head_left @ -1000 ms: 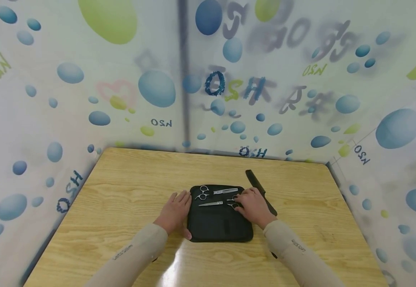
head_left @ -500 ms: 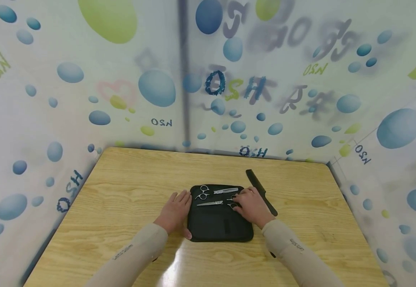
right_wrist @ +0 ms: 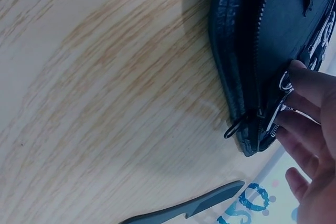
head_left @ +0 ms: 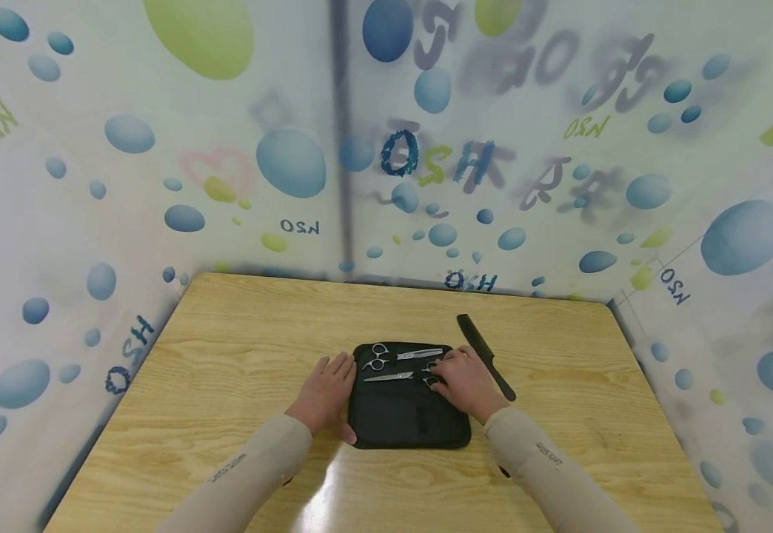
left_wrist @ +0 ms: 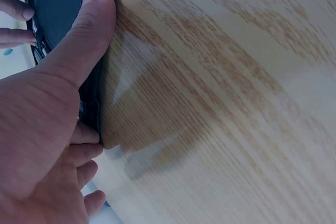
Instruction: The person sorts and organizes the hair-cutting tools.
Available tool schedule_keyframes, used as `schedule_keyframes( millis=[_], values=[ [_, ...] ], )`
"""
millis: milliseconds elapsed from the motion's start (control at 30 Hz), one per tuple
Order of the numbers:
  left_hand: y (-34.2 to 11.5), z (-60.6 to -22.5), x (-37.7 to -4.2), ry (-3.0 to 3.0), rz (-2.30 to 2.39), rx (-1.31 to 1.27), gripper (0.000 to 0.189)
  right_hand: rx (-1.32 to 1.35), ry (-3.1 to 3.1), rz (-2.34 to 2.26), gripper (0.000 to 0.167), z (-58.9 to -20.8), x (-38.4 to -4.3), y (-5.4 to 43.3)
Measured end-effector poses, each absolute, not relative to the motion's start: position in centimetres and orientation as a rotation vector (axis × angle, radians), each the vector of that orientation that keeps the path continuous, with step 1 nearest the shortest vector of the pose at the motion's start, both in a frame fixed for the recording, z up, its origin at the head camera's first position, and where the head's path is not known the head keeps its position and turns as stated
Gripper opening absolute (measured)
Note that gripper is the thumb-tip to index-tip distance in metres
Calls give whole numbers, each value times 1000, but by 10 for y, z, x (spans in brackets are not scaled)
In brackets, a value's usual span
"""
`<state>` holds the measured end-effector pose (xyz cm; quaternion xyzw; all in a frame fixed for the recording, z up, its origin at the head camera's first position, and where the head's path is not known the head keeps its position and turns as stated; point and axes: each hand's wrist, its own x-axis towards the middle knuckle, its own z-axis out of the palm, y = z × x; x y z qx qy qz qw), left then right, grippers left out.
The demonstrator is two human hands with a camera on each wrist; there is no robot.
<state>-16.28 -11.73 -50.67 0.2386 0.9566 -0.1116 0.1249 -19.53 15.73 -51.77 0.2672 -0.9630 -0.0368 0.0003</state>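
Head view: pale walls point(head_left: 180, 104) printed with blue and green drops and lettering rise at the far side and to left and right of a wood-grain worktop point(head_left: 240, 333). Two beige sleeves point(head_left: 246, 474) reach in from the near side. Between the hands, around the middle of the worktop, a black case point(head_left: 386, 422) lies flat.

The left hand point(head_left: 323, 392) rests against the left edge of the case, its grip spread, with the fingers extended and the thumb well apart from them at the near left corner; left wrist view shows that thumb lying on the rim. The right hand point(head_left: 472, 381) reaches over the far right part of the case, its grip clamped on handle loops, thumb and bent fingers at the metal.

Just right of the case, a black comb point(head_left: 478, 342) lies slanted on the worktop, its far end to the left. Farther scissors point(head_left: 405, 357) lie on the case with loops left and blades right. Nearer scissors point(head_left: 393, 377) point their blades left, loops under the right hand. Right wrist view shows a small zip pull point(right_wrist: 234, 128) at the case's edge.
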Motion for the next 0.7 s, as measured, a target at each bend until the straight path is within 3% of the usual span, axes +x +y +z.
schedule_keyframes(
  millis=[700],
  values=[
    [-118, -509, -164, 2781, -318, 695, 128, 861, -2952, -222, 29, -520, -195, 154]
  ],
)
